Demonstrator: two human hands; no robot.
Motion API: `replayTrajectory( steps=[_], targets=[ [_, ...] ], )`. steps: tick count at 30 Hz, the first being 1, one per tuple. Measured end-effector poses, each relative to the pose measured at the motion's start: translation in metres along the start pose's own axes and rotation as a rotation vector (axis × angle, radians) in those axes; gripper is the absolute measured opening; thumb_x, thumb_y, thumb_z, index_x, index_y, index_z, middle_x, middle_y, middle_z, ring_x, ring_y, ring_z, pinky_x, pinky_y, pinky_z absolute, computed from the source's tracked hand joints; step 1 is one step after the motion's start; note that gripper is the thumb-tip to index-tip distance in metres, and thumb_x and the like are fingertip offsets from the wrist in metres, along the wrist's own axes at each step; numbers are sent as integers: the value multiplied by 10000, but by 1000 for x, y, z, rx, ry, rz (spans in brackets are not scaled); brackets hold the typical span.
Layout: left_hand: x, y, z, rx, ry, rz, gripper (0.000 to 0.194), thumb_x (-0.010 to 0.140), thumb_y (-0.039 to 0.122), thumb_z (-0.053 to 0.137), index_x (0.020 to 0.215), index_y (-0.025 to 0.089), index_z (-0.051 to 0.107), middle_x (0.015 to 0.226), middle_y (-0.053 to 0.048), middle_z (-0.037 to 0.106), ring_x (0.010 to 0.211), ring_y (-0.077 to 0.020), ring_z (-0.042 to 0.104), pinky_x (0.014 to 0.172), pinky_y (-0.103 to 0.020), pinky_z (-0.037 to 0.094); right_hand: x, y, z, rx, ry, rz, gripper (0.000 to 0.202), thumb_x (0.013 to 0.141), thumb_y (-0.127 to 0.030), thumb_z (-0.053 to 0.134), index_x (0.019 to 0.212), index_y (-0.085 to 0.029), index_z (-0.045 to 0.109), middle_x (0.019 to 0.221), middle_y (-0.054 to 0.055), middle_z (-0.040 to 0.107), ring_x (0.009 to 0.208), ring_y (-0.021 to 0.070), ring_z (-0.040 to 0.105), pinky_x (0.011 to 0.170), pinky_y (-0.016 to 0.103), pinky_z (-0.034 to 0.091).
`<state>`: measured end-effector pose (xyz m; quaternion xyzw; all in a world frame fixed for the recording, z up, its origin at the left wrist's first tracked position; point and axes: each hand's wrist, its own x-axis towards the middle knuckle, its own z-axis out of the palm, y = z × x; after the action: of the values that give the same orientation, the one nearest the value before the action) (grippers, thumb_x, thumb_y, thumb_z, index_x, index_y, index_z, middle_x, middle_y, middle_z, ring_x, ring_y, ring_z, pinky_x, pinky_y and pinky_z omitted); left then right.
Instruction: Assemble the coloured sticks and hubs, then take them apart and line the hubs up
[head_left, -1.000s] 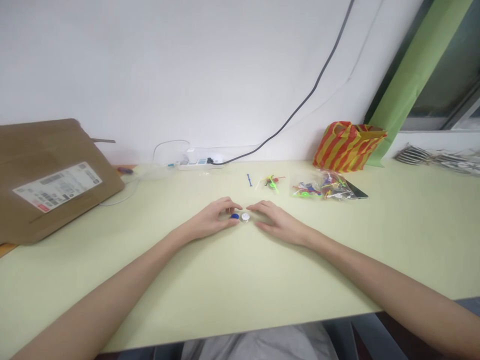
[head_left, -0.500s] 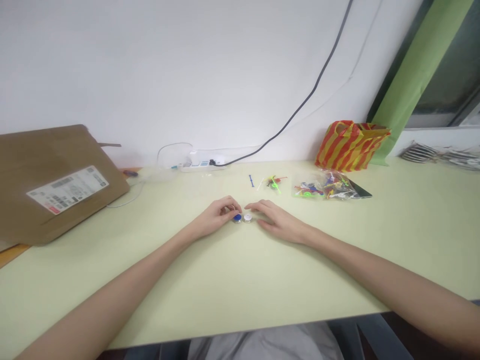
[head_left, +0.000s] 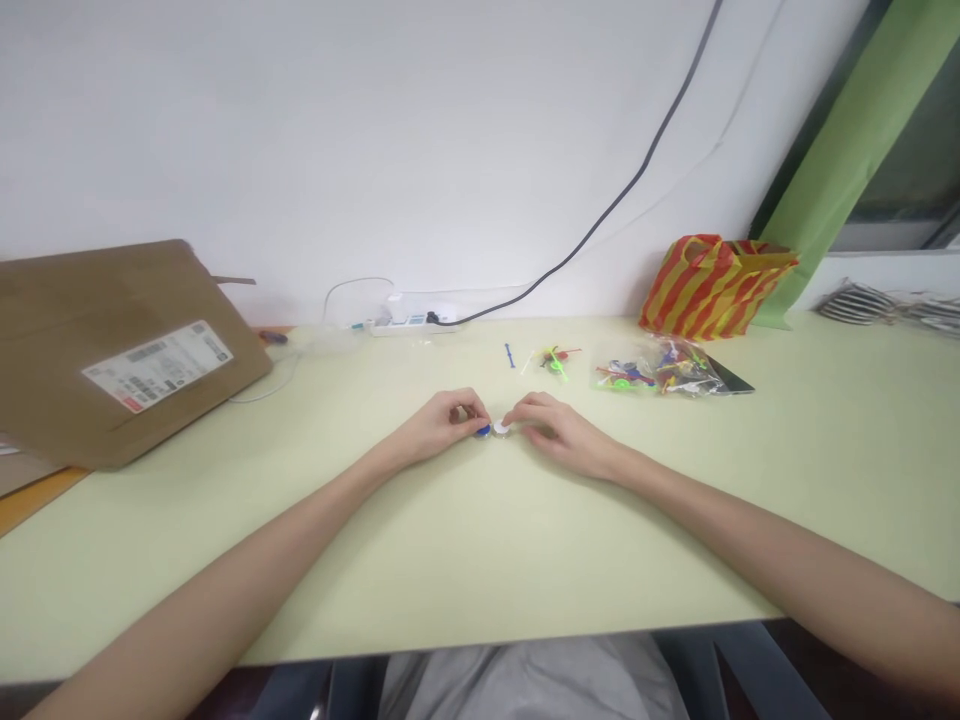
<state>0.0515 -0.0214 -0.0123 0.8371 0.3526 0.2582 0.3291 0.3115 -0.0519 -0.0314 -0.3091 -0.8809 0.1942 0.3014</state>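
Two small round pieces lie side by side on the pale green table [head_left: 420, 540], a blue one [head_left: 484, 431] on the left and a white one [head_left: 501, 428] on the right. The fingertips of my left hand [head_left: 448, 420] are pinched at the blue piece's upper left edge, partly covering it. My right hand [head_left: 559, 432] has its index fingertip on the white piece; its thumb is apart from the fingers and it grips nothing.
A cardboard box [head_left: 112, 350] leans at the left. Behind my hands are a power strip [head_left: 409, 325], a blue stick [head_left: 509, 355], green and red plastic parts [head_left: 556, 361], bagged parts [head_left: 682, 368] and a striped bag [head_left: 712, 290].
The view has shifted slightly. My right index finger has come down onto the white piece, and my left fingertips have closed in on the blue one.
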Motion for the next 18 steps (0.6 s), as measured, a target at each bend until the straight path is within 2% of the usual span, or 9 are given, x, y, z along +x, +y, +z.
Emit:
replayTrajectory(
  steps=[5, 12, 18],
  targets=[
    [2, -4, -1, -5, -10, -7, 249, 934, 434, 648, 886, 197, 708, 944, -40, 682, 818, -166, 603, 732, -291, 462, 2, 1, 0, -5, 16, -9, 428, 923, -9, 479, 1198, -230, 721, 1141, 93, 658, 1102, 229, 598, 1000, 402, 470],
    [11, -9, -5, -17, -75, -73, 276, 901, 465, 671, 882, 194, 721, 915, -46, 700, 849, -192, 635, 768, -308, 477, 9, 3, -4, -163, -37, -59, 469, 912, 22, 440, 1180, -217, 742, 1056, 95, 688, 1031, 232, 605, 947, 389, 475],
    [13, -7, -9, 86, -129, -25, 273, 920, 448, 624, 884, 193, 714, 929, -53, 693, 876, -204, 620, 800, -323, 476, 7, 7, -3, -250, -62, -51, 551, 877, 51, 441, 1249, -231, 735, 1100, 102, 694, 1022, 231, 614, 936, 386, 465]
  ],
)
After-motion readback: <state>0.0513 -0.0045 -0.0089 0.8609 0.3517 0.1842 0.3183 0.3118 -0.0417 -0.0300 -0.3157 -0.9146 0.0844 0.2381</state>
